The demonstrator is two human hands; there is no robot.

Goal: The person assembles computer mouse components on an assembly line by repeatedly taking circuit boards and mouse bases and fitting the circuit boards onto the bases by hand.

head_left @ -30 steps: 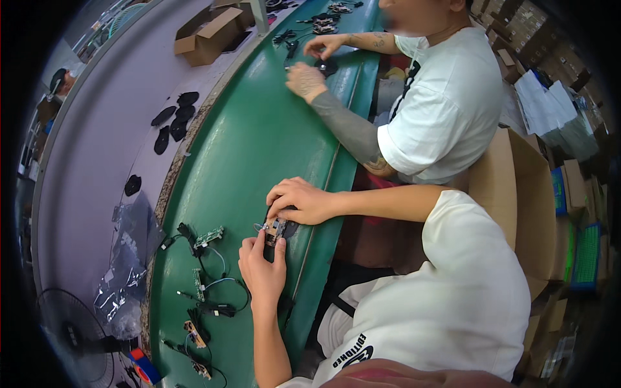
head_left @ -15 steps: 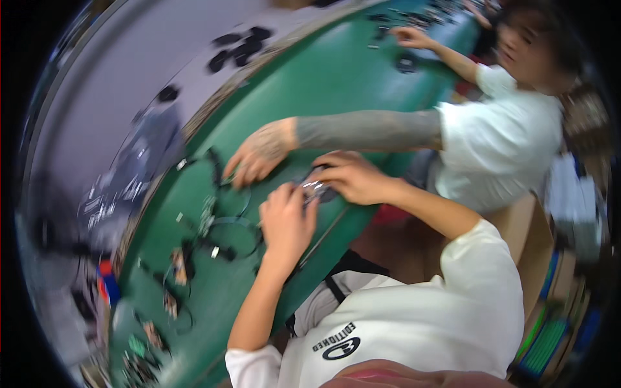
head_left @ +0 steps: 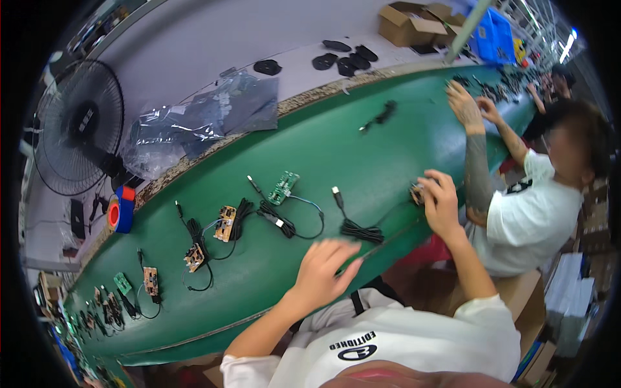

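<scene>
My right hand (head_left: 441, 205) is closed at the edge of a small brown circuit board (head_left: 416, 193), which its fingers partly hide. A thin black cable runs from this board to a coiled black cable (head_left: 362, 231) with a white-tipped plug (head_left: 337, 196), lying on the green work surface (head_left: 310, 142). My left hand (head_left: 326, 275) is over the near edge, just below that coil, with its fingers apart and blurred and nothing seen in it. Left of the coil lies a green circuit board (head_left: 284, 188) with a bundled black cable (head_left: 277, 219).
More brown boards with cables (head_left: 225, 223) lie toward the left. A black fan (head_left: 84, 126), plastic bags (head_left: 213, 116), a blue-and-red tape roll (head_left: 120, 210) and dark flat parts (head_left: 349, 63) line the far ledge. At the right, a co-worker's tattooed arm (head_left: 477, 168) reaches over the surface.
My view has swung. My hands, earlier together at a dark shiny bundle, are now apart. The co-worker's hand has drawn away from the cables beside mine. The coil now lies on the surface.
</scene>
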